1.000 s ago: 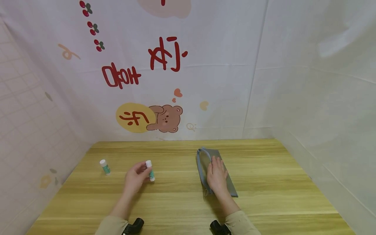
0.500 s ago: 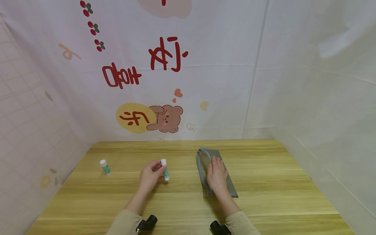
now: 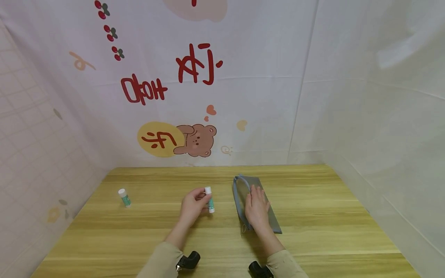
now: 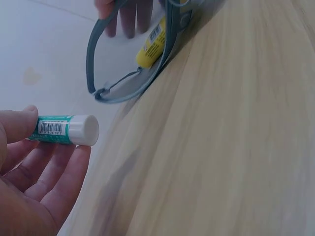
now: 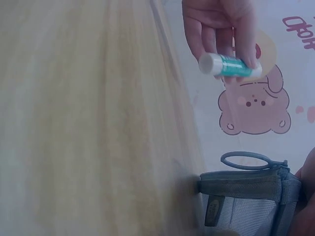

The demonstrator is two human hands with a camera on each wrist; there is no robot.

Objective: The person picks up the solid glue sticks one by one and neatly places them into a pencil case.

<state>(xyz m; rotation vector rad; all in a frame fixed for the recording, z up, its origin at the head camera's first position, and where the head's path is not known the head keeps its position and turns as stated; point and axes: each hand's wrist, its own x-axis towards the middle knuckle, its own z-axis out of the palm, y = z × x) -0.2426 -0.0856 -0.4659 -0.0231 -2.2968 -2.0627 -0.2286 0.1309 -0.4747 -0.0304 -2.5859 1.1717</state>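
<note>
My left hand (image 3: 193,206) pinches a glue stick (image 3: 210,200) with white ends and a green label between thumb and fingers, just left of the pouch. In the left wrist view the glue stick (image 4: 55,129) shows its barcode and points towards the pouch opening. My right hand (image 3: 257,207) lies over the grey mesh zip pouch (image 3: 274,222) and holds its upper rim, thumb at the edge. The pouch mouth gapes towards the left hand. Inside it a yellow tube (image 4: 151,46) with a barcode shows. The bottom of the pouch is hidden from the left wrist view.
A second glue stick (image 3: 124,197) of the same look stands at the left of the wooden table (image 3: 156,235). A printed white cloth (image 3: 264,96) hangs behind the table and along both sides. A loop strap (image 5: 246,161) sticks out from the pouch.
My left hand has moved right with the glue stick, closing much of the gap to the pouch. The right hand, the pouch and the second glue stick have kept their places.
</note>
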